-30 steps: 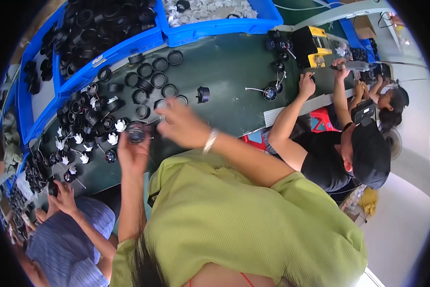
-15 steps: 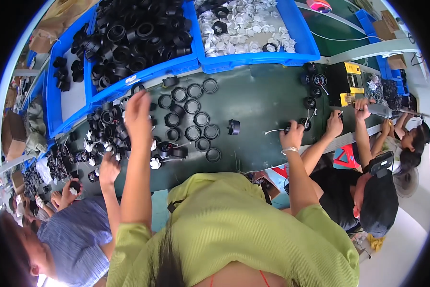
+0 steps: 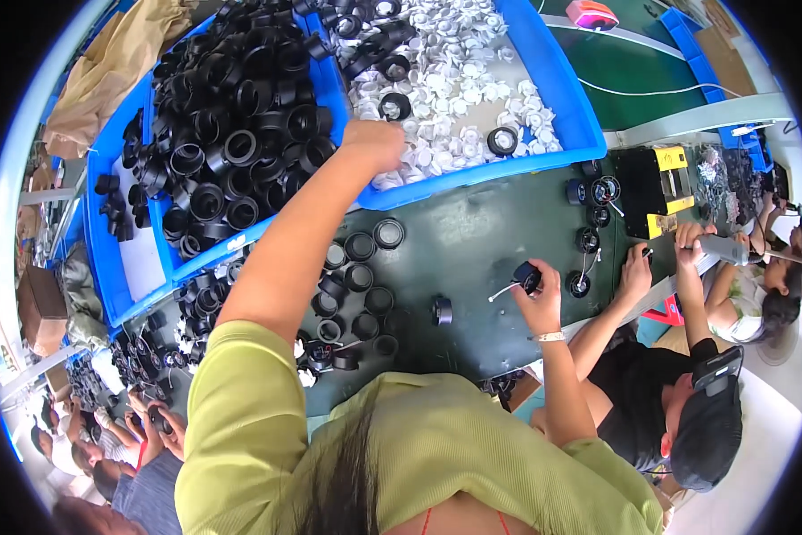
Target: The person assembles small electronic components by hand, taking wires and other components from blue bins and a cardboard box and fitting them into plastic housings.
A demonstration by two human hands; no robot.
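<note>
My left hand reaches forward over the near left corner of a blue bin of small white plastic pieces. Its fingers point down among the pieces and are mostly hidden, so their grip does not show. In my right hand, raised over the right of the table, is a black cylindrical part with a white wire sticking out to the left. A single black ring-shaped part stands on the table between my arms. Several black rings are grouped left of it, some with white pieces inside.
Another blue bin heaped with black rings adjoins at the left. Wired black parts line the table's right, beside a yellow-and-black device. A co-worker with a grey tool sits close on my right; others sit at left.
My left hand has moved from above the rings at left, forward and right to the white pieces. My right hand has lifted the wired black part off the table. The view has shifted.
</note>
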